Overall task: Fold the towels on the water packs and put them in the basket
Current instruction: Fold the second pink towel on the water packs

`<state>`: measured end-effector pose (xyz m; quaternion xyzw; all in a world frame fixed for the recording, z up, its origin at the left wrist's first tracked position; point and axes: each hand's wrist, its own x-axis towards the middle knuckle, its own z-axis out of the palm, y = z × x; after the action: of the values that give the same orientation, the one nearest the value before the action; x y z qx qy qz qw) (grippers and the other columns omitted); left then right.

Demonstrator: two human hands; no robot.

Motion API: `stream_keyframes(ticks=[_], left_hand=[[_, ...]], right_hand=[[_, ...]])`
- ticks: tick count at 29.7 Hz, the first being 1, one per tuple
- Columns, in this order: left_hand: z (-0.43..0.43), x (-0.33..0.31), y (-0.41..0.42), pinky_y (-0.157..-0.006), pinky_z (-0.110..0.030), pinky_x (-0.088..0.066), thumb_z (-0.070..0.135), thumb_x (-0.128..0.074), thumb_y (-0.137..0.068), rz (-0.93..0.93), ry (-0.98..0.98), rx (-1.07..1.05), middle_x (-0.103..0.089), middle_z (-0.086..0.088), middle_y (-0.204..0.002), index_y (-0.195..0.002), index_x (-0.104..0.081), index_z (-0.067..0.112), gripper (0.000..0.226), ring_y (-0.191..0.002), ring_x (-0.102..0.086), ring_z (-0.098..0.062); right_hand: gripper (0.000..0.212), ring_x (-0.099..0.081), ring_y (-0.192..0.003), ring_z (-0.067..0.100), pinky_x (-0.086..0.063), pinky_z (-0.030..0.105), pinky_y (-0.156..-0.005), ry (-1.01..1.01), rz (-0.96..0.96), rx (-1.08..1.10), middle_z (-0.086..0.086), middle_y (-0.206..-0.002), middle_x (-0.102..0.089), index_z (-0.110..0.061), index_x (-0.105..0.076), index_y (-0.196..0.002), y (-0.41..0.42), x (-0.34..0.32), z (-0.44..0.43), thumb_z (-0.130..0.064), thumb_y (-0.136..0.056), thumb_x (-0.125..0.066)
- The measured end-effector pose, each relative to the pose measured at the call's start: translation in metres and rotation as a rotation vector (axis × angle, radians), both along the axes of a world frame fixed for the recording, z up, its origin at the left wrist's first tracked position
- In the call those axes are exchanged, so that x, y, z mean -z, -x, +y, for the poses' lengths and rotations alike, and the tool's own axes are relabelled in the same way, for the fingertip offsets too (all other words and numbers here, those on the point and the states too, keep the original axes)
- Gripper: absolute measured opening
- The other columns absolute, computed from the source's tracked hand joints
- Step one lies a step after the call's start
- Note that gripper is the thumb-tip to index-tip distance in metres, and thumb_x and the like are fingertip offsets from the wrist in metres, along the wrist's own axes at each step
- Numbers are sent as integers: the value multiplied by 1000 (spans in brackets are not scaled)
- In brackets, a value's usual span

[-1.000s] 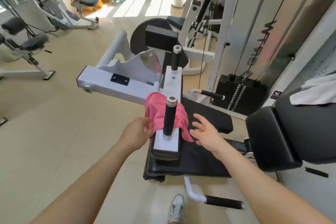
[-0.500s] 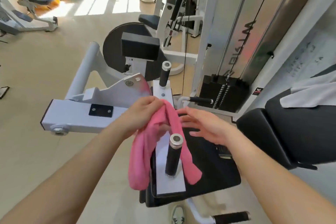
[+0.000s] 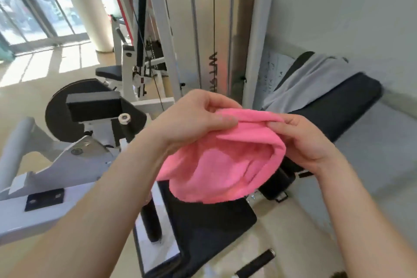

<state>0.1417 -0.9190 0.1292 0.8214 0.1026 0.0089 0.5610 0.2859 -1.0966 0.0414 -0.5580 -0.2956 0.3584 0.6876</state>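
Left hand: your left hand (image 3: 194, 119) pinches the top hem of the pink towel (image 3: 221, 169), fingers curled over it.
Right hand: your right hand (image 3: 304, 142) pinches the same hem.
Hand spacing: close together, fingertips almost meeting.
Towel position: bunched between and below both hands, hanging free.
Long axis: the held hem runs hand to hand; the rest sags in a pouch, so you cannot tell its true length.
Next move (judgement): slide your hands apart along the hem to find the corners.
Grey towel (image 3: 309, 81): beyond your right hand, well apart; the right hand is nearer.
Basket: not in view.
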Motion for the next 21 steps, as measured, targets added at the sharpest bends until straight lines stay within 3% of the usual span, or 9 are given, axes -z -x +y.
stream_keyframes(ticks=[4, 6, 8, 9, 11, 14, 17, 19, 21], left_hand=[[-80, 8, -19, -81, -27, -55, 15, -76, -76, -52, -295, 233, -73, 7, -91, -98, -73, 25, 24, -85, -67, -7], [-130, 10, -26, -74, -28, -54, 23, -75, -77, -62, -233, 320, -71, 7, -81, -87, -72, 23, 10, -78, -67, -9], [-186, 13, -32, -64, -18, -47, 21, -74, -80, -66, -164, 395, -66, 8, -67, -77, -71, 17, 6, -65, -61, -5], [-215, 15, -35, -61, -15, -45, 19, -74, -80, -79, -172, 428, -65, 8, -64, -75, -71, 16, 7, -62, -59, -3], [-271, 19, -39, -61, -14, -46, 17, -74, -79, -127, -204, 511, -66, 3, -65, -72, -72, 15, 7, -62, -59, -3], [-353, 26, -48, -65, -19, -48, 15, -76, -79, -204, -221, 659, -70, -2, -73, -73, -72, 16, 7, -66, -62, -7], [-428, 37, -57, -65, -18, -45, 6, -74, -78, -252, -221, 789, -70, 3, -72, -73, -71, 18, 14, -65, -59, -4], [-477, 46, -61, -59, -19, -40, 7, -74, -77, -239, -214, 898, -63, 1, -63, -77, -71, 19, 13, -59, -52, -5], [-526, 57, -64, -53, -16, -38, 16, -75, -78, -242, -286, 990, -59, 10, -56, -81, -73, 24, 8, -54, -50, -3]], right_hand=[[17, -63, -76, 14, -50, 23, -67, 206, -304, 262, 7, -82, -71, -8, -73, -95, 5, -8, -117, -3, -80, -66], [18, -65, -72, 18, -50, 25, -63, 334, -418, 339, 10, -79, -72, -13, -74, -87, 20, -10, -178, 2, -80, -68], [16, -70, -79, 19, -52, 30, -69, 509, -496, 368, 5, -76, -72, -15, -73, -82, 43, -7, -240, -1, -74, -73], [16, -69, -84, 14, -51, 30, -73, 623, -561, 397, -2, -74, -70, -16, -72, -79, 52, -3, -273, -2, -70, -73], [15, -63, -75, 4, -45, 24, -68, 849, -653, 512, -11, -65, -62, -17, -69, -71, 73, 10, -342, -4, -67, -74], [11, -62, -71, 8, -48, 30, -67, 1121, -569, 733, -14, -70, -66, -26, -71, -78, 115, 24, -449, -19, -72, -76], [20, -62, -68, 5, -48, 27, -60, 1316, -413, 879, -15, -74, -68, -36, -69, -79, 169, 27, -541, -16, -76, -69], [22, -59, -66, 11, -42, 28, -55, 1470, -352, 968, -10, -68, -63, -33, -62, -66, 205, 31, -592, -15, -78, -62], [19, -55, -64, 17, -37, 29, -53, 1573, -295, 1127, -5, -66, -59, -24, -59, -63, 239, 42, -637, -15, -80, -59]])
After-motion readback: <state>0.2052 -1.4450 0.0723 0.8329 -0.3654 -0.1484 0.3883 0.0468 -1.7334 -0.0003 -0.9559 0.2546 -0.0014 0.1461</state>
